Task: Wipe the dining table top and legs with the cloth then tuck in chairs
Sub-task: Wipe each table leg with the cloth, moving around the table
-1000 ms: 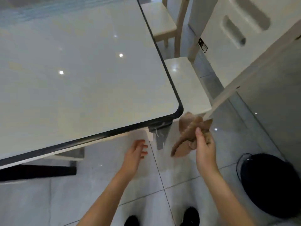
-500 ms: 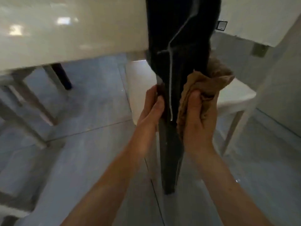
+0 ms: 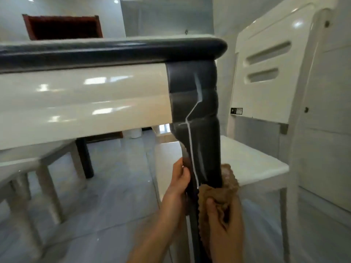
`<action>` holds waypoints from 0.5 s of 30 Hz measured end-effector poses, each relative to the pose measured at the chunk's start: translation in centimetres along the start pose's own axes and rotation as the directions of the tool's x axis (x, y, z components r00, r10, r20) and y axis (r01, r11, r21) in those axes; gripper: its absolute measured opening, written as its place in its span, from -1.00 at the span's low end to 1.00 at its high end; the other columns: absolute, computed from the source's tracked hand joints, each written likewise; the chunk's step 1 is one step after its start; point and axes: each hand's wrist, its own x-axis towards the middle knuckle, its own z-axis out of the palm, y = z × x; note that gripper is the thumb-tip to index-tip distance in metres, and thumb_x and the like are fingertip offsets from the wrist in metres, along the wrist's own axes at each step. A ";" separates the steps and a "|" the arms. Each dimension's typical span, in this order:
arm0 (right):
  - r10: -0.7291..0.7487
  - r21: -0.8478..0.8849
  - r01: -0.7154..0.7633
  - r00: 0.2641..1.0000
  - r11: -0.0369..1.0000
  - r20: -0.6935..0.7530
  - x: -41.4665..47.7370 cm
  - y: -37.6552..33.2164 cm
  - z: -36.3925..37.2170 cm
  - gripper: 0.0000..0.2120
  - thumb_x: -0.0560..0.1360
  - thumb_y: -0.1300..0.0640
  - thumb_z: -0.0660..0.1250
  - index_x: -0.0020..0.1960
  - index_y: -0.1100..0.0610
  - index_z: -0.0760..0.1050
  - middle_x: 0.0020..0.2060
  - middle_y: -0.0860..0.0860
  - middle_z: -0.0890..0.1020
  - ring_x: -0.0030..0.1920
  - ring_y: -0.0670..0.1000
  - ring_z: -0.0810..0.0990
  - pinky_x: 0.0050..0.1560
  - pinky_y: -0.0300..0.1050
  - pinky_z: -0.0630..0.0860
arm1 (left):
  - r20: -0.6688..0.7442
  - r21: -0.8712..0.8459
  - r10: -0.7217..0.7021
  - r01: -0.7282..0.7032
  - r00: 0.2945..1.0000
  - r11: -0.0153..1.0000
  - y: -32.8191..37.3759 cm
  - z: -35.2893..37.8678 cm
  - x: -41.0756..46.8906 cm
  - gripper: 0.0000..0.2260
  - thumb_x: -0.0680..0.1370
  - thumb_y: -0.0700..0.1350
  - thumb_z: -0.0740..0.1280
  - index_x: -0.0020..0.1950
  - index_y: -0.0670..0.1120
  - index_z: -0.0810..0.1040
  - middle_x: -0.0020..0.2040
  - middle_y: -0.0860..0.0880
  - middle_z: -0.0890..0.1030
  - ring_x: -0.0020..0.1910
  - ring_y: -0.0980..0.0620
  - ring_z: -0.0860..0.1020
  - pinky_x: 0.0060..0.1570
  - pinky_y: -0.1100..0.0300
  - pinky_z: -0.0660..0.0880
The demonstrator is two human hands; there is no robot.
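I am low down, level with the dining table's dark rim [image 3: 114, 50] and cream apron [image 3: 83, 103]. The dark corner table leg [image 3: 197, 118] runs down the middle of the view. My right hand [image 3: 226, 223] presses a crumpled brown cloth [image 3: 226, 188] against the leg's right side, wrapped partly around it. My left hand [image 3: 177, 188] grips the leg's left edge at about the same height. A white chair [image 3: 266, 103] stands just right of the leg, its seat [image 3: 252, 164] behind the cloth.
Pale chair legs [image 3: 47, 186] stand at the left under the table. A second dark table leg [image 3: 85, 158] is further back. Grey tiled floor [image 3: 114, 186] lies below. A red-framed opening [image 3: 62, 27] shows on the far wall.
My view dropped from above the tabletop to under-rim level. Both hands went to the corner leg and slid lower along it, the right one pressing the cloth.
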 end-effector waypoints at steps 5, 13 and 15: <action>-0.123 -0.075 0.128 0.990 0.989 0.071 5.8 -6.6 2.2 -0.44 0.37 -0.22 0.39 0.34 -0.32 0.34 0.20 -0.29 0.55 0.19 -0.28 0.52 0.22 -0.20 0.47 | 0.125 -0.122 0.021 -0.006 0.992 0.993 0.6 0.3 -2.0 -0.57 0.47 0.03 0.27 0.32 -0.04 0.42 0.17 -0.16 0.60 0.07 -0.03 0.63 -0.08 0.18 0.59; -0.043 -0.035 0.052 0.975 0.998 0.220 5.4 -7.2 0.4 -0.38 0.49 0.20 0.36 0.49 -0.07 0.27 0.31 -0.12 0.54 0.29 -0.17 0.51 0.38 -0.03 0.42 | 0.219 -0.108 0.047 -0.024 0.975 0.994 0.9 -1.1 -1.5 -0.60 0.49 -0.07 0.25 0.32 -0.06 0.38 0.12 -0.02 0.63 0.09 0.07 0.62 -0.05 0.28 0.55; 0.029 -0.108 -0.004 0.973 0.994 0.229 3.7 -5.9 -0.7 -0.30 0.48 0.31 0.38 0.45 -0.22 0.25 0.33 -0.22 0.48 0.32 -0.23 0.46 0.41 -0.03 0.38 | 0.208 -0.051 0.065 -0.055 0.976 0.997 0.7 -1.5 -1.3 -0.60 0.50 -0.05 0.22 0.34 -0.04 0.35 0.20 -0.02 0.56 0.16 0.10 0.57 0.03 0.26 0.53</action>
